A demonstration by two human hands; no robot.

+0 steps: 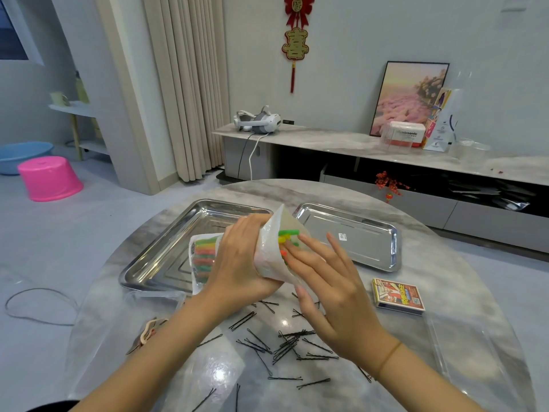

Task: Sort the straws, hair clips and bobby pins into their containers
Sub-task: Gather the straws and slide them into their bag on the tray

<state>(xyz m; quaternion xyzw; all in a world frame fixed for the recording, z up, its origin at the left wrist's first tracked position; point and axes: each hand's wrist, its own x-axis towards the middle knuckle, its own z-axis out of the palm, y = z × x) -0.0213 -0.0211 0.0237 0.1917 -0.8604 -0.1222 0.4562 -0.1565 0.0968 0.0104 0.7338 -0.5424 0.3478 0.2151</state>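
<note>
Black bobby pins (285, 346) lie scattered on the grey marble desk (463, 292), nearest the camera. Left hand (237, 263) is clamped around a translucent plastic bag (269, 251) of green, yellow and orange straws (287, 237), held above the desk between two steel trays. Right hand (329, 286) has fingers spread, tips touching the bag; a second straw pack (203, 257) lies in the left tray (154, 257).

Both bare forearms reach forward from the near edge of the counter (445, 233) and meet above its middle. The left hand (237, 260) is raised with its back toward the camera, fingers (252, 221) curled around a plastic bag (271, 251) and gripping it. The right hand (332, 289) lies just beside it, palm turned down and inward, its fingers (312, 248) stretched out and pressed flat against the bag's side. A thin band (389, 356) circles the right wrist.
</note>
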